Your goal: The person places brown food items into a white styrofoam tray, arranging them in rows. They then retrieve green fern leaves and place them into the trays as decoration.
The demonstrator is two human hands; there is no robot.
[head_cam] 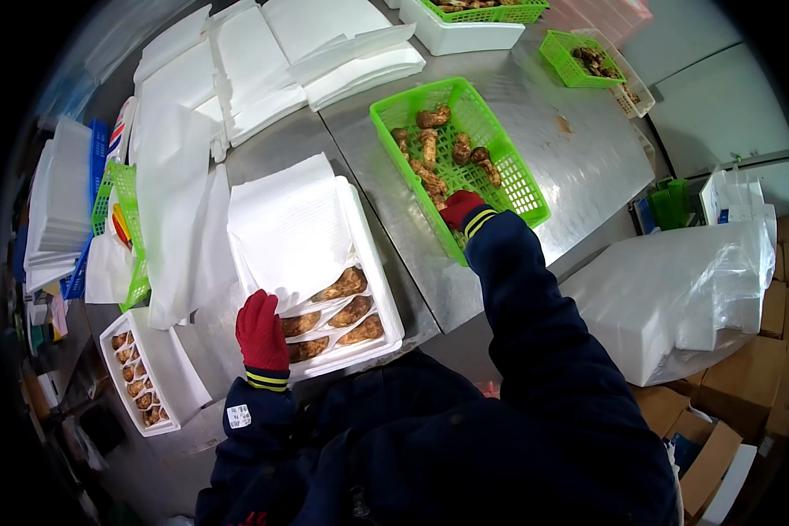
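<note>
My left hand (263, 332), in a red glove, rests at the left side of a white foam box (392, 309), against the edge of a white paper sheet (289, 230). Whether its fingers pinch the sheet I cannot tell. Below the sheet, brown matsutake-like mushrooms (350, 310) lie in rows, parted by folds of white paper. The sheet hides the rest of the box. My right hand (461, 207), also red-gloved, reaches into the near end of a green plastic basket (506, 148). It is beside a mushroom (434, 186); its fingertips are hidden. Several other mushrooms (429, 146) lie loose in this basket.
White sheets (256, 72) are stacked along the back of the steel table (585, 151). A narrow foam box (121, 394) of mushrooms stands at left. Small green baskets (565, 62) stand at the back right. Plastic-wrapped foam (651, 296) and cardboard cartons (740, 375) are to my right.
</note>
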